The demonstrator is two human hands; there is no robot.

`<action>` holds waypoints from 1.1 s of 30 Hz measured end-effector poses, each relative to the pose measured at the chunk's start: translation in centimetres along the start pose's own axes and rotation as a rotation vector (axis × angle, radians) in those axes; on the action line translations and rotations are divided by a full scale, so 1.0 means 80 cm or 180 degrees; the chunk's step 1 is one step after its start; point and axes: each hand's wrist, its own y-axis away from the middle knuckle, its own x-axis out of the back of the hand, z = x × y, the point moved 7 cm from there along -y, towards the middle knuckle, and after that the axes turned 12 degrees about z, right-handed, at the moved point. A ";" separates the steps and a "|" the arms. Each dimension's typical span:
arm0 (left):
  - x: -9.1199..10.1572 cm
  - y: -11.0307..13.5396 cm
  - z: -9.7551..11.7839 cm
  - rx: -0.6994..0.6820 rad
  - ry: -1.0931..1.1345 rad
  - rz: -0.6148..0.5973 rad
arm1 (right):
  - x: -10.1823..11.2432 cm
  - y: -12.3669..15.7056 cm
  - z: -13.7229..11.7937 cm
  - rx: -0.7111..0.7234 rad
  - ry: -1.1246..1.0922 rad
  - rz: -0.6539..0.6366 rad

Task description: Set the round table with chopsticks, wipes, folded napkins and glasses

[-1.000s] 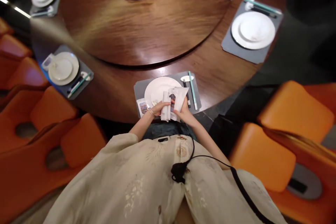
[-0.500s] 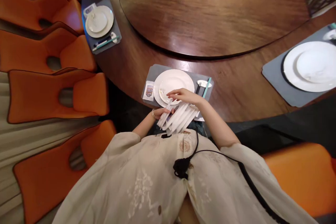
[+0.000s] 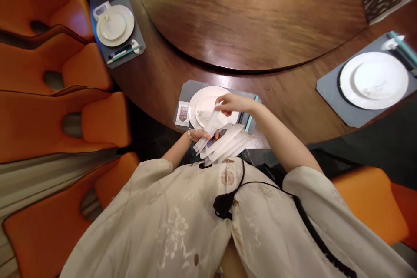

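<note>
Packets (image 3: 225, 141) fanned in left hand (image 3: 198, 134); right hand (image 3: 233, 103) pinches one.

1. A fanned bundle of long white paper packets (image 3: 228, 142) sits just below the centre of the frame. Its flat sleeves spread out and slant up to the right, and one shows a small dark print. The left hand (image 3: 198, 134) grips its lower-left end.
2. A single white paper packet (image 3: 213, 119) of the same slim shape tilts up from the bundle's left end, its top pinched by the right hand (image 3: 233, 103).
</note>
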 end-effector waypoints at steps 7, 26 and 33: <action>0.026 0.006 -0.005 0.0063 0.0091 0.0271 | 0.142 0.100 0.116 0.0079 -0.1075 0.2571; 0.096 0.057 -0.047 0.0512 0.0290 0.1101 | 0.064 0.025 0.284 -0.0827 0.1844 0.1204; 0.068 0.053 -0.036 0.0313 -0.0045 0.0713 | 0.077 0.066 0.248 -0.1112 0.2004 0.1850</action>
